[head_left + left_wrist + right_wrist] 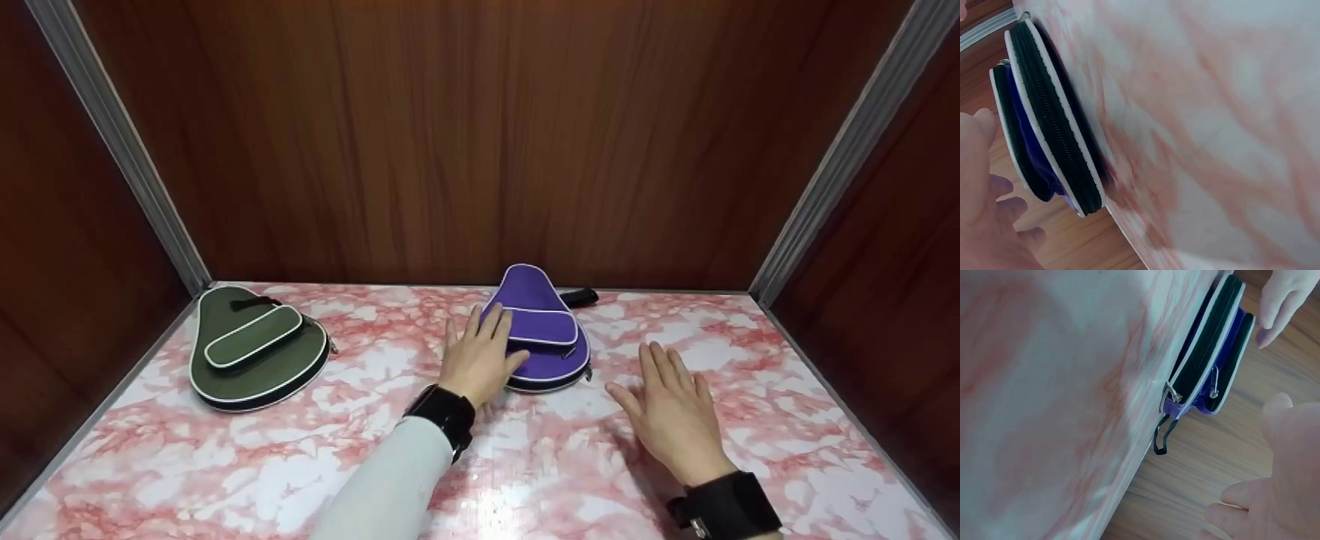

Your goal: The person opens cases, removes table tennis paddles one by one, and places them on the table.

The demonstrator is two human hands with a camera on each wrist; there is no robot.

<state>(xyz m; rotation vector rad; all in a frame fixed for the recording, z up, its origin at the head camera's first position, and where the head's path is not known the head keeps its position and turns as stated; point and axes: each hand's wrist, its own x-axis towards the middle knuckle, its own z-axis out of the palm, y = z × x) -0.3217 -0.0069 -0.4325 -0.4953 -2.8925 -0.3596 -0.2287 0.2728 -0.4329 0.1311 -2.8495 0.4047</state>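
Note:
A purple table tennis paddle case (pixel 536 364) with white piping lies on the table near the back wall, its narrow end toward the wall. My left hand (pixel 480 360) is over its left side, fingers extended, overlapping the front pocket in the head view. To the right of the case, my right hand (pixel 675 420) hovers with straight fingers and holds nothing. In the right wrist view the zipper pull (pixel 1214 385) of the pocket and a black strap (pixel 1165 439) show at the case's side. The left wrist view shows the zippered edge (pixel 1053 124) beside my left thumb.
A green paddle case (pixel 255 379) of the same shape lies at the left, close to the left wall. Brown wood-look panels (pixel 480 150) enclose the back and both sides. The table (pixel 360 457) has a red and white marbled top.

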